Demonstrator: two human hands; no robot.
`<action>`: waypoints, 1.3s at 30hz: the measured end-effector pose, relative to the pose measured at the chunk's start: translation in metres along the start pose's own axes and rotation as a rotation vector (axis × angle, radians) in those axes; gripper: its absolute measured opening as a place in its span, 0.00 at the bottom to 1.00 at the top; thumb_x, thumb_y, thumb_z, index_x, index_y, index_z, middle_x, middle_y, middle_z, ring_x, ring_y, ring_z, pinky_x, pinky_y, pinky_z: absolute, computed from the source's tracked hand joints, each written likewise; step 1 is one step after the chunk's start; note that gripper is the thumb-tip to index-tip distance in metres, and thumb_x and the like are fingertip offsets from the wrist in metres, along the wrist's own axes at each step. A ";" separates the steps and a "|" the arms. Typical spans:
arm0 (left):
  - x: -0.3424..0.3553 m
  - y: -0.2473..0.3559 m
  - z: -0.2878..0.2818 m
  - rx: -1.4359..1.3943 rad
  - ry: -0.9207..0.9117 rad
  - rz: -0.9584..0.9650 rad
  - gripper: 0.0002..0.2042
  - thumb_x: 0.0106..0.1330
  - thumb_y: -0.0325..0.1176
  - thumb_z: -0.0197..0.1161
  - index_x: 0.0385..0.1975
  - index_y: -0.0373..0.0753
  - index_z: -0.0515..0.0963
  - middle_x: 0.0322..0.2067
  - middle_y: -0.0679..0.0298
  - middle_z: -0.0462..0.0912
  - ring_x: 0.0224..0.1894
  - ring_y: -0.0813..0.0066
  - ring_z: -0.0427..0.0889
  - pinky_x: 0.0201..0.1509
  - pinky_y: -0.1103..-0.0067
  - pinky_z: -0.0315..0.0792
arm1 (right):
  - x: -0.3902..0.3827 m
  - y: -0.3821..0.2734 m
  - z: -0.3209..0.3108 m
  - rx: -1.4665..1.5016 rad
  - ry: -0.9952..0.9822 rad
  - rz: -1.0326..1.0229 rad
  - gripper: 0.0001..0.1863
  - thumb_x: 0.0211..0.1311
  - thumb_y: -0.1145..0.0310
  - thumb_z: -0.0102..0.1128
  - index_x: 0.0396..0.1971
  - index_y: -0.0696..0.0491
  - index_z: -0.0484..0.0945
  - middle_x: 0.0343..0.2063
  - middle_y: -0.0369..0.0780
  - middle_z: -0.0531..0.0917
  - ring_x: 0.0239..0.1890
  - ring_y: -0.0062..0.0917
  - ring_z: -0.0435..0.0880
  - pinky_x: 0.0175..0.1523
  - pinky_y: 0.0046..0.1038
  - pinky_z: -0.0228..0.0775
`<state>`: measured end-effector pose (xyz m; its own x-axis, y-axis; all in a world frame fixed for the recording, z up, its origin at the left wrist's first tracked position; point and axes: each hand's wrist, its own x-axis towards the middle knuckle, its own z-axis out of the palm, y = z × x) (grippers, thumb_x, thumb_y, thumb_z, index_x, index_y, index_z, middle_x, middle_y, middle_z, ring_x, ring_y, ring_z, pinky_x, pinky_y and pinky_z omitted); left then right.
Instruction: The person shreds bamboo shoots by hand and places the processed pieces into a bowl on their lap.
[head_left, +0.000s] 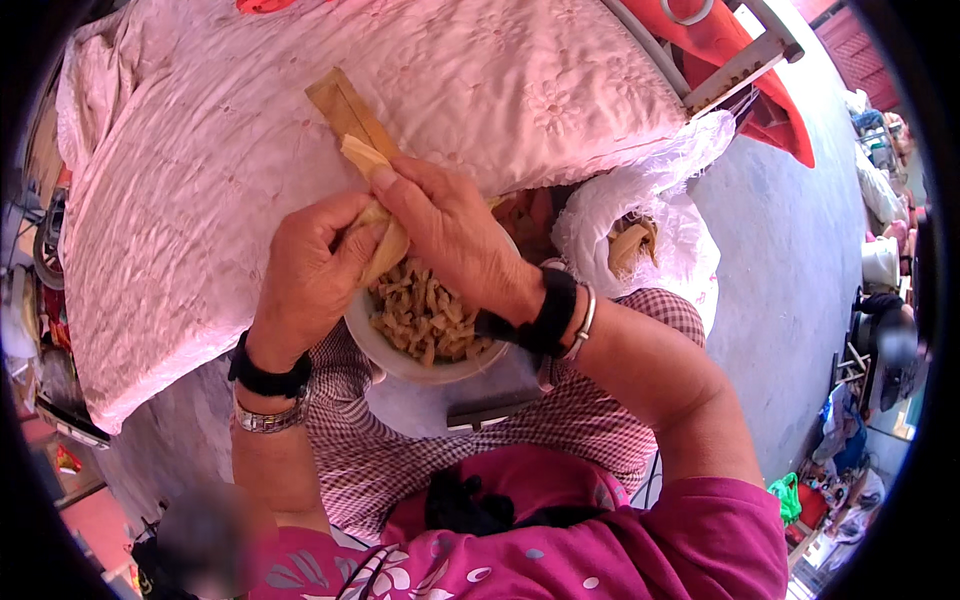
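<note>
Both hands are closed on a limp, pale yellow husk-like piece (385,260), held over the left rim of a whitish bowl (400,368). My left hand (308,270) pinches it at the left. My right hand (455,228) grips it from the right, thumb on top, with one end sticking out past the fingertips. What exactly the piece is, I cannot make out. Small tan-brown chunks (430,318) fill much of the bowl, which sits between my knees. Just beyond my hands, a flat brown strip (350,108) lies on a pink bedsheet (200,200).
To the right of the bowl stands an open white sack (690,240) with tan peel-like pieces (632,248) inside. A metal frame (745,75) and red cloth (790,125) are at the bed's far right corner. Grey floor (770,250) stretches right, toward household clutter.
</note>
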<state>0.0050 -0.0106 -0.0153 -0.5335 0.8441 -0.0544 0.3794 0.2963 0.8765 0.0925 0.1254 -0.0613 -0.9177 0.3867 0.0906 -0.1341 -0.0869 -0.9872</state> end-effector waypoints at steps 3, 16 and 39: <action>0.002 0.003 0.000 0.361 0.289 0.322 0.05 0.59 0.23 0.61 0.35 0.34 0.77 0.27 0.62 0.76 0.30 0.71 0.77 0.35 0.81 0.70 | 0.008 -0.003 -0.004 -0.007 -0.090 0.005 0.16 0.66 0.62 0.46 0.29 0.62 0.73 0.20 0.33 0.69 0.25 0.16 0.66 0.29 0.22 0.62; -0.002 -0.002 -0.010 -0.753 0.078 0.030 0.09 0.67 0.31 0.59 0.43 0.34 0.73 0.37 0.67 0.80 0.35 0.82 0.78 0.40 0.85 0.73 | 0.001 -0.037 -0.009 -0.240 -0.250 -0.189 0.19 0.69 0.55 0.51 0.39 0.59 0.75 0.24 0.39 0.77 0.27 0.22 0.74 0.34 0.25 0.68; -0.004 0.003 0.013 -0.850 -0.028 0.007 0.23 0.74 0.45 0.45 0.54 0.31 0.72 0.38 0.61 0.79 0.34 0.76 0.78 0.39 0.78 0.78 | -0.003 -0.023 -0.006 -0.185 -0.074 -0.110 0.19 0.71 0.55 0.45 0.47 0.58 0.65 0.31 0.39 0.80 0.35 0.23 0.80 0.40 0.23 0.71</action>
<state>0.0179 -0.0071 -0.0184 -0.5099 0.8588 -0.0495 -0.3203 -0.1361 0.9375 0.1010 0.1320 -0.0393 -0.9274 0.3152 0.2015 -0.1701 0.1244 -0.9775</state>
